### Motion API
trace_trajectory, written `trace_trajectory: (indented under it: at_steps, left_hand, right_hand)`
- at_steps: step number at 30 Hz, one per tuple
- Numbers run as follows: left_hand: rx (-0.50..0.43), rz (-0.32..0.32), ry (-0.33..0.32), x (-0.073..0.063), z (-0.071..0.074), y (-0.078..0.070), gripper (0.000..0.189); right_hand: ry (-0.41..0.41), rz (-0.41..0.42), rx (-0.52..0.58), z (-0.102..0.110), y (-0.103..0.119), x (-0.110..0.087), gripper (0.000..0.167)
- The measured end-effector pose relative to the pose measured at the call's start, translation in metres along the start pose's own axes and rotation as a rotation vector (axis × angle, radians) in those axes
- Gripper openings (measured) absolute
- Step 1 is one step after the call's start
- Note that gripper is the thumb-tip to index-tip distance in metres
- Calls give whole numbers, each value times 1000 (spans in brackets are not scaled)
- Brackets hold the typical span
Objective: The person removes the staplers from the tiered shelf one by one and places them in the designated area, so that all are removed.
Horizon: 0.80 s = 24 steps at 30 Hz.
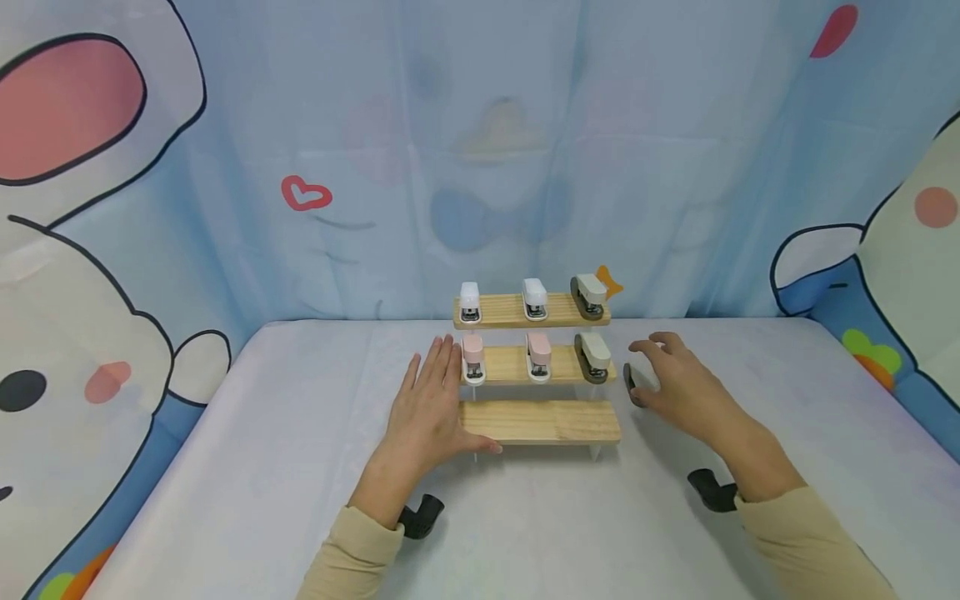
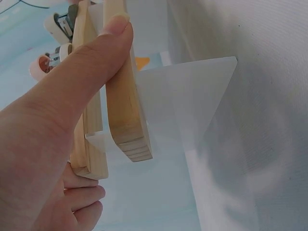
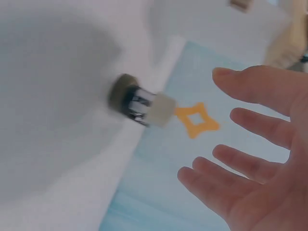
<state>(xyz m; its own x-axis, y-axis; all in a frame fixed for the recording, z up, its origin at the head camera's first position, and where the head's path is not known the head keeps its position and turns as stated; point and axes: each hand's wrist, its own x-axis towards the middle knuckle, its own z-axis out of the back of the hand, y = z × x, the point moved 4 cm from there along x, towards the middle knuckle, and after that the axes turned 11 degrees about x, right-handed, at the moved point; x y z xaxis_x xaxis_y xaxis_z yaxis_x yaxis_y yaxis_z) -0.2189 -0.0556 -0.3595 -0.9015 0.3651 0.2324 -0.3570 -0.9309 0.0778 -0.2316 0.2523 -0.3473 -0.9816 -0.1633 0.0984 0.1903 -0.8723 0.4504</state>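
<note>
Stapler (image 3: 141,103) sits on the bench (image 1: 300,467) at 9 o'clock from the nearer right hand (image 1: 686,396), long axis apparently 12-to-6, partly hidden; that hand spreads around nothing, the left hand (image 1: 426,408), straight-fingered, braces the rack's (image 1: 540,422) 9 o'clock end

Head view: forward-down, farther back. Wrist views: close, tilted. Head, left wrist share wooden rack (image 1: 540,422).

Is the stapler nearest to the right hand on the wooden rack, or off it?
Off: the stapler rests on the white table, to the right of the wooden rack in the head view.
</note>
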Motion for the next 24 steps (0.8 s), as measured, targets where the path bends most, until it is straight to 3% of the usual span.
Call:
trace_trajectory:
  at_steps: [14,24]
  left_hand:
    - [3,0,4,1,1,0,142]
    - [8,-2,-4,0,0,1,143]
  right_hand:
    - [-114,86,55,18,33,-23,71]
    - [-209,183,40,18,56,-32,80]
